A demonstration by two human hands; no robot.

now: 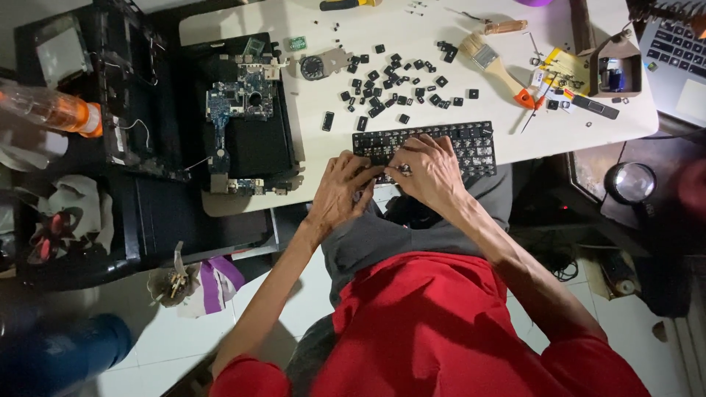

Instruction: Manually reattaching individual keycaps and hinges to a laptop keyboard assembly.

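A black laptop keyboard [460, 143] with many keycaps removed lies at the near edge of the white table [412, 103]. My left hand [340, 190] rests at the keyboard's near left corner, fingers curled against its edge. My right hand [426, 167] lies on the keyboard's lower middle, fingertips pinched together on it; whether they pinch a keycap I cannot tell. Several loose black keycaps [397, 81] are scattered on the table just beyond the keyboard.
A blue circuit board [239, 99] sits in an opened black laptop case [257, 147] at left. A small fan [312, 66], a paintbrush [496, 66], a cardboard box [614, 66] and a second laptop [680, 59] are on the table. An orange bottle [51, 110] lies far left.
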